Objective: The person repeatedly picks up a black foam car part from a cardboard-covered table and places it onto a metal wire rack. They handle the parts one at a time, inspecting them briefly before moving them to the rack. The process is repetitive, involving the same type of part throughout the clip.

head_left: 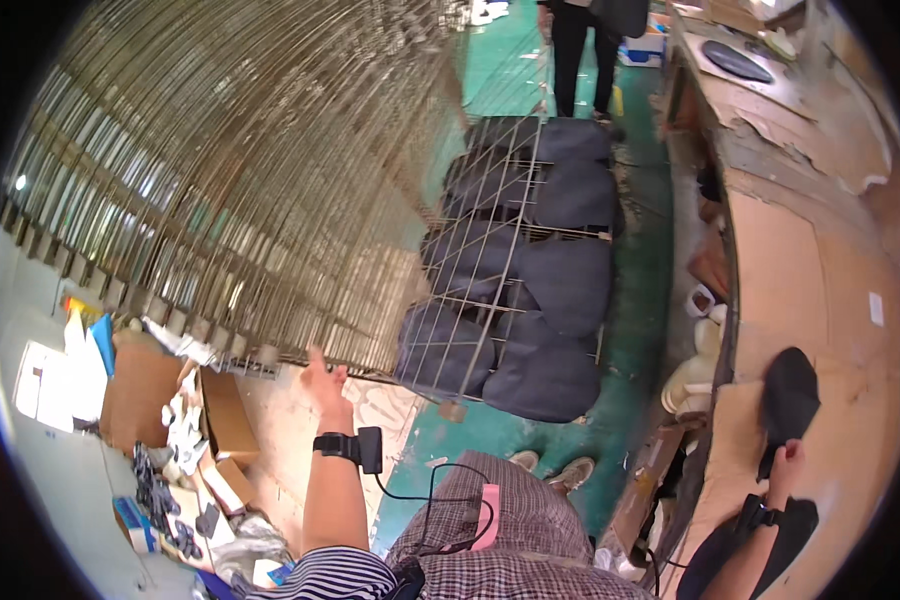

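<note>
On the left rises a wire drying rack (270, 190), its many thin shelves tilted up in a stack. One lowered shelf carries several dark grey, rounded flat pieces (560, 370) in two columns. My left hand (328, 388) is at the rack's near lower edge, fingers apart and nothing visible in them; whether it touches the wire I cannot tell. Over the table at the right, my right hand (788, 464) has its fingers closed on the narrow end of a flat black piece (792, 390). Another black piece (715, 560) lies partly under my right forearm.
A cardboard-covered table (780, 260) runs along the right, with a dark oval piece (737, 61) at its far end. Beyond the rack stands a person (576, 50) in dark trousers. Boxes and scraps (205, 470) crowd the lower left. Green floor (635, 330) lies between rack and table.
</note>
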Tool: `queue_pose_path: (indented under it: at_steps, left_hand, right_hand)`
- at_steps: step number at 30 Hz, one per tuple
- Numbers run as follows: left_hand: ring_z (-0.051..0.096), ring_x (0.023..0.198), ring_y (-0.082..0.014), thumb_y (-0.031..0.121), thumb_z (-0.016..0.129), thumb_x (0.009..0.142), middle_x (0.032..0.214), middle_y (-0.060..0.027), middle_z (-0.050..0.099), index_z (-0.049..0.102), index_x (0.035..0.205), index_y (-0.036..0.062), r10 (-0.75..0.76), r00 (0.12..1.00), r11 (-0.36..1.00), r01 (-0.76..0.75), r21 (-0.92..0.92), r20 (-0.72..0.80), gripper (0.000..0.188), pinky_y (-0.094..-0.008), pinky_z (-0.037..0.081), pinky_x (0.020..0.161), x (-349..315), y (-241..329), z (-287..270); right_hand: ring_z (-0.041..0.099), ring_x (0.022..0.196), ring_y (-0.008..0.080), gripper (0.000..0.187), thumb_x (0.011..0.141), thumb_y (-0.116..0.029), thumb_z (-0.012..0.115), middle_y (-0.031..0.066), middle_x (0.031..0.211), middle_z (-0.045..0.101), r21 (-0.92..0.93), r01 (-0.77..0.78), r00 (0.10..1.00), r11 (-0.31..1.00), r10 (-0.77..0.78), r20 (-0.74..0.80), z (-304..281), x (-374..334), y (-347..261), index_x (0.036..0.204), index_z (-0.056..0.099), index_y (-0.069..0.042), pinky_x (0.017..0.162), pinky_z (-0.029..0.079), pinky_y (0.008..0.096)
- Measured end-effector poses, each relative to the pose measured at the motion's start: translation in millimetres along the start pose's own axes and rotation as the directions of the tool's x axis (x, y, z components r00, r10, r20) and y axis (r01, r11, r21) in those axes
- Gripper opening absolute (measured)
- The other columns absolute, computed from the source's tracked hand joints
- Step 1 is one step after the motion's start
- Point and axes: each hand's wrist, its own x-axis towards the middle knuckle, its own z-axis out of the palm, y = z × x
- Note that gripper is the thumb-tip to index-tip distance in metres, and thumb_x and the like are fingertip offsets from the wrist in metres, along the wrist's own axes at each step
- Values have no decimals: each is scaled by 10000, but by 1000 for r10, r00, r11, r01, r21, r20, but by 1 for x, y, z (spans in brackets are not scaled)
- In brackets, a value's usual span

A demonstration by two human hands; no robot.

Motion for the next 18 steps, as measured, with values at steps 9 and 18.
queue_pose_path:
  at_steps: [9, 18]
  left_hand:
    - [532, 725, -176, 420, 636, 878, 784, -25, 468, 461, 860, 88, -66, 994, 965, 85, -249, 81, 375, -270, 474, 656, 73, -19, -15]
    - [542, 1062, -212, 194, 736, 758, 1229, -94, 532, 484, 1276, 80, -85, -110, 967, -249, 56, 990, 587, -347, 449, 883, -215, 7, 75]
  right_hand:
    - [514, 749, 77, 119, 788, 9, 544, -1, 811, 586, 639, -270, 962, 720, 226, 152, -71, -117, -183, 887, 611, 6, 684, 421, 229]
    - [514, 776, 53, 90, 849, -60, 577, -23, 816, 564, 641, -366, 905, 675, 98, 414, -81, -231, -270, 931, 582, -23, 673, 435, 232]
